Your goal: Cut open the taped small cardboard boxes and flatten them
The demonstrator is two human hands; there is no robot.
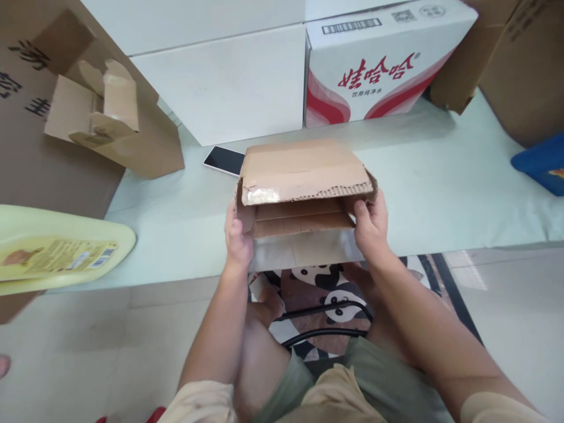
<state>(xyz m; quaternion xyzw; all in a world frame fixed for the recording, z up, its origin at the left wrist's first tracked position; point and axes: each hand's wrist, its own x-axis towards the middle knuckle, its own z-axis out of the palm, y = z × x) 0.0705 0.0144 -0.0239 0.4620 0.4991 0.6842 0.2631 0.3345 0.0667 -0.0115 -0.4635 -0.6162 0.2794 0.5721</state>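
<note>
Brown cardboard box (pixel 304 176), pale green table (pixel 440 194), white carton (pixel 379 59) with red swirls, blue bin (pixel 541 164), black phone (pixel 224 160)

Pale mint-green tabletop (pixel 440 194) spans the frame from 9 to 3 o'clock. Along its far edge at 12 o'clock: plain white cartons (pixel 229 82), then a white carton with red lettering and red wave bands (pixel 379 64) at 1 o'clock. Brown corrugated boxes (pixel 520 59) stand at 2 o'clock. Light beige tiled floor (pixel 97 352) fills 7 o'clock. Lighting even, diffuse.
</note>
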